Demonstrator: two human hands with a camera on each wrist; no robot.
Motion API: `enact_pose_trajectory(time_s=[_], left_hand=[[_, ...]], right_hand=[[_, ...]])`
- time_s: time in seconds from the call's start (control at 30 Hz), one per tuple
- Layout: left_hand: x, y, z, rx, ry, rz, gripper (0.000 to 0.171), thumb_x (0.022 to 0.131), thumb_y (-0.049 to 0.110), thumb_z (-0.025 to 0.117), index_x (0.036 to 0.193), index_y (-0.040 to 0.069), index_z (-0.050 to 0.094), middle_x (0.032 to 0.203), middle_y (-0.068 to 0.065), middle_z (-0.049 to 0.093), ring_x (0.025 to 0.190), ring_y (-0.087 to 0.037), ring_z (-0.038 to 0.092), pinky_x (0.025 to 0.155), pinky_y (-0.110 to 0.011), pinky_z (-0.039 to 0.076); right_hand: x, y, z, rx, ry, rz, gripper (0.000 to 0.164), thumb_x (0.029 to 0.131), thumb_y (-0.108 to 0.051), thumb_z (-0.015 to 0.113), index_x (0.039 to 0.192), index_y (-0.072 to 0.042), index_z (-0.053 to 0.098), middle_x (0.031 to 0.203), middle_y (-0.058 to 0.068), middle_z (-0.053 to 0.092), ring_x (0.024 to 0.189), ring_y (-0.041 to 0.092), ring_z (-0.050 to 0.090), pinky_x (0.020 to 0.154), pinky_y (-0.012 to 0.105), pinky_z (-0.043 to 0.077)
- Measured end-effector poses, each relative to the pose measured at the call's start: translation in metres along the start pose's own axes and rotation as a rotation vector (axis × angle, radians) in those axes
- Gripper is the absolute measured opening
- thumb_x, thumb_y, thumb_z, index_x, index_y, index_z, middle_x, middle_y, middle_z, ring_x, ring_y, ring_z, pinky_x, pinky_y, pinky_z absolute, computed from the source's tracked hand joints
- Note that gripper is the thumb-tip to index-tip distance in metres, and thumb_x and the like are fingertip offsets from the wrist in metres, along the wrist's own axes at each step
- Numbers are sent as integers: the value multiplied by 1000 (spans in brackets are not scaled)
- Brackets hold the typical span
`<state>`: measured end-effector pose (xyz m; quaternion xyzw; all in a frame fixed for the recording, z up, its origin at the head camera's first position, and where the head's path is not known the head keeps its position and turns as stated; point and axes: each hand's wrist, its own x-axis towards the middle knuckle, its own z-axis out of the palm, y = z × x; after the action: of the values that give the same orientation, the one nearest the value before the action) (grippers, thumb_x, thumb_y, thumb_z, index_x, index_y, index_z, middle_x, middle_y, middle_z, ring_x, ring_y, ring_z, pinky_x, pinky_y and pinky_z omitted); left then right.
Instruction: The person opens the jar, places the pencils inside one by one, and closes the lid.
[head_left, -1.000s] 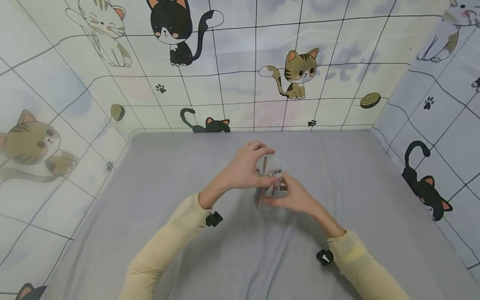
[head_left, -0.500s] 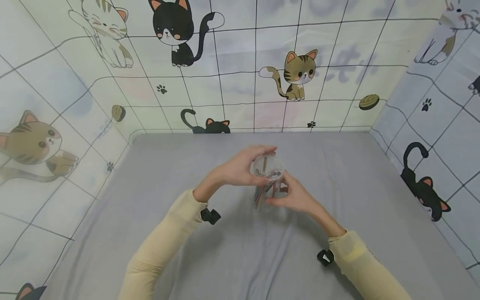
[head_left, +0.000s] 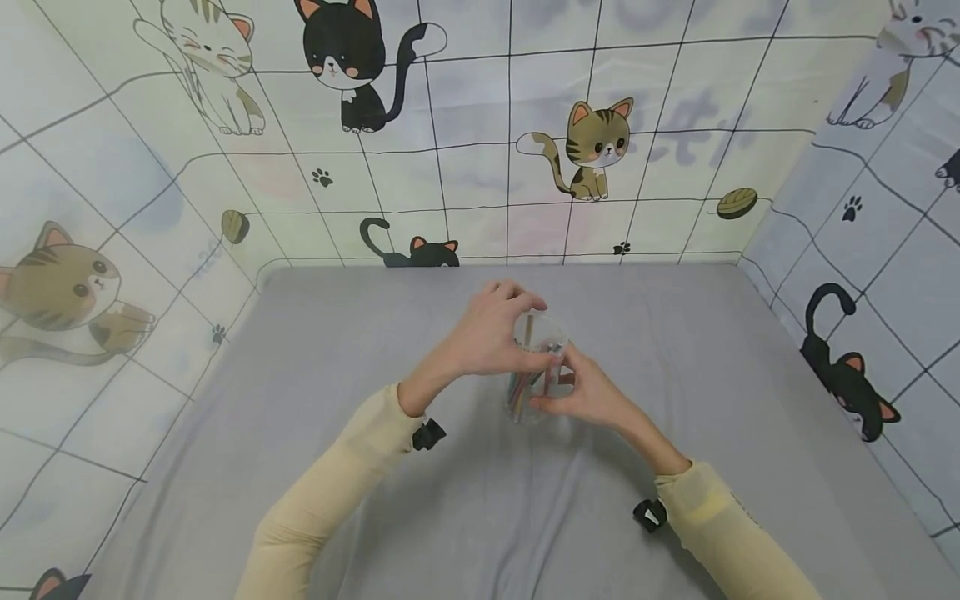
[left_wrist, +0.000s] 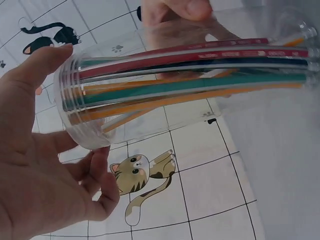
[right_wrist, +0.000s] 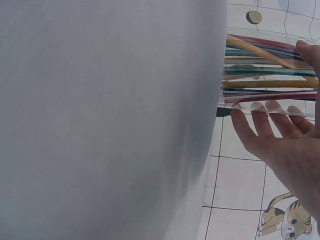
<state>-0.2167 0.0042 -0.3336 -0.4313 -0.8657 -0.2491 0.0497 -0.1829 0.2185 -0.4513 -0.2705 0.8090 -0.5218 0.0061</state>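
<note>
A clear plastic jar [left_wrist: 140, 131] stands upright on the grey cloth, holding several coloured pencils [left_wrist: 215, 85] in red, orange, green and dark blue. My left hand [head_left: 495, 333] grips the round clear lid [head_left: 540, 333] by its edge, thumb on the near side and fingers on the far side. Lower down, my right hand [head_left: 588, 387] holds the jar's body from the right, thumb in front and fingers behind. In the left wrist view the ridged rim of the lid [left_wrist: 72, 107] sits on the jar's end. The right wrist view shows the fingers curled round the lower wall.
A grey cloth [head_left: 375, 517] covers the table. Behind and at both sides hang pale curtains [head_left: 465, 179] printed with cats and grid lines. A small black device [head_left: 428, 435] is worn at the left wrist, and another black device [head_left: 650, 515] at the right.
My left hand shifted left with its fingers lower half a second ago, then came back up and right round the lid. The right hand keeps its hold and the jar stays in place.
</note>
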Motion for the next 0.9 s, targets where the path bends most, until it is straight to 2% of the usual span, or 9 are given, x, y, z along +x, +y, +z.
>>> enact_pose_trajectory(time_s=[0.2, 0.3, 0.43, 0.53, 0.63, 0.77, 0.9], left_hand=[[1, -1, -12, -63, -160, 40, 67, 84, 26, 76, 144, 12, 53, 140, -9, 51, 132, -27, 37, 100, -54, 35], [0, -1, -14, -86, -186, 33, 72, 85, 25, 75, 150, 12, 46, 147, -8, 46, 137, -26, 33, 104, -56, 32], [-2, 1, -11, -74, -132, -9, 81, 85, 35, 78, 152, 9, 40, 144, -11, 45, 130, -27, 35, 102, -50, 34], [-3, 4, -7, -26, -66, -65, 82, 82, 46, 80, 146, 6, 47, 132, -12, 52, 118, -27, 41, 94, -46, 38], [-3, 6, -3, 12, -21, -97, 77, 80, 49, 81, 135, 1, 56, 122, -12, 57, 112, -27, 49, 91, -43, 41], [-3, 6, -2, -12, -3, -104, 76, 79, 44, 83, 134, -1, 56, 125, -15, 59, 113, -28, 53, 93, -42, 45], [-2, 7, -2, -40, -9, -120, 79, 79, 43, 84, 138, -1, 52, 129, -15, 59, 117, -29, 52, 95, -43, 44]], right_hand=[[0, 0, 0, -8, 5, -15, 72, 79, -8, 84, 139, -3, 44, 125, 8, 59, 109, 33, 59, 89, 50, 52], [0, 0, 0, -9, 12, -14, 74, 78, -8, 84, 140, -4, 44, 127, 8, 58, 110, 32, 59, 89, 50, 52], [0, 0, 1, -22, 21, -11, 77, 77, -8, 85, 142, -7, 43, 129, 9, 58, 113, 30, 58, 88, 50, 53], [1, 1, 1, -36, 29, -19, 76, 77, -8, 85, 141, -7, 44, 129, 10, 58, 115, 30, 58, 87, 50, 54], [2, 2, 2, -40, 34, -29, 76, 76, -7, 85, 140, -7, 45, 129, 11, 58, 115, 30, 58, 86, 49, 55], [3, -1, 2, -43, 31, -15, 77, 76, -8, 86, 140, -7, 44, 130, 10, 58, 115, 29, 58, 87, 48, 54], [3, -4, 1, -64, 26, 26, 86, 75, -14, 88, 146, -10, 40, 133, 8, 56, 117, 28, 56, 89, 49, 53]])
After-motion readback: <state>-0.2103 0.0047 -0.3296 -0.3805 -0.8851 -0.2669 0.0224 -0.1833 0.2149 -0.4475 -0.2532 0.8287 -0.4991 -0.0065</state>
